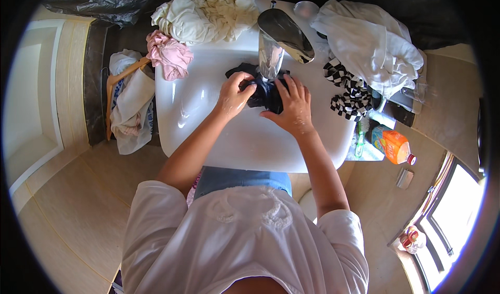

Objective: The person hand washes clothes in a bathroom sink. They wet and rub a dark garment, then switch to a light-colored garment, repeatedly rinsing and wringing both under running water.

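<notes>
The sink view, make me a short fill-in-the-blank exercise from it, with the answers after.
1. The left hand and right hand ____ touch the dark cloth.
2. The pink cloth is on the sink's ____ side in the picture.
3. The red-capped bottle is mainly ____.
4. The checkered fabric is black and ____.

Answers: both; left; orange; white.

Dark cloth (267, 94), bunched: left grip (236, 95) pinching its left side, right grip (295, 108) splayed over its right. White washbasin (237, 145): beneath both grips. Chrome faucet (271, 54): just beyond, between them. Pink cloth (169, 57): beyond left grip, leftward. Black-and-white checked cloth (351, 105): right of right grip. Orange bottle (394, 146): farther right.
</notes>
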A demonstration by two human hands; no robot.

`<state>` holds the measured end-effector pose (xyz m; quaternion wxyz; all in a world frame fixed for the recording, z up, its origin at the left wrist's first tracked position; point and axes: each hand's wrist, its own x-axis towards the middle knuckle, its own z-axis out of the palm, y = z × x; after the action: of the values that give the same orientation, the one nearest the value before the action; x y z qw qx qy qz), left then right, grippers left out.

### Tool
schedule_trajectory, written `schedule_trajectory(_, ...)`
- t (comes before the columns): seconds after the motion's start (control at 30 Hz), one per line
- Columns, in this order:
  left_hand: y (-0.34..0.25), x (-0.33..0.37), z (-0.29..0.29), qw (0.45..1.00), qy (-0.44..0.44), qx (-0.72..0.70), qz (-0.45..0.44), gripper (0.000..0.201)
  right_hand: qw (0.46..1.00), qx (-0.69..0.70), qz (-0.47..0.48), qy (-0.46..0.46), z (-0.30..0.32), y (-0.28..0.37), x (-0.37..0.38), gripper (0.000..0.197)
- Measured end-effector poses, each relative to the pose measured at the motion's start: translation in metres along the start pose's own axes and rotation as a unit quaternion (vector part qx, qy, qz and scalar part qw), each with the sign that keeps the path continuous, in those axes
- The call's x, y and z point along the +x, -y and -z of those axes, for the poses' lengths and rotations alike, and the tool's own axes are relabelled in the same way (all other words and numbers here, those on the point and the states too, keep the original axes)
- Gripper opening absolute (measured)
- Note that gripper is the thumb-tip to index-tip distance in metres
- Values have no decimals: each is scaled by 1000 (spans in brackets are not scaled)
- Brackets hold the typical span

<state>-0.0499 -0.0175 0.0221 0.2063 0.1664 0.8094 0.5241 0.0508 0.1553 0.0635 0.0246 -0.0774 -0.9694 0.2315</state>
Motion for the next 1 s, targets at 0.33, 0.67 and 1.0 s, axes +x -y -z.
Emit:
schedule_trajectory(0.33,-93,-14,58,983,67,90,-144,13,906,337,-254,21,40,-5,9,24)
schedule_trajectory(0.67,-107,-11,106,971,-53,220,-72,21,951,177,-254,5,78,4,14,21)
schedule_trajectory(1.0,1,-4,12,901,23,421,-105,59,991,-98,-95,-8,-38,-4,15,54)
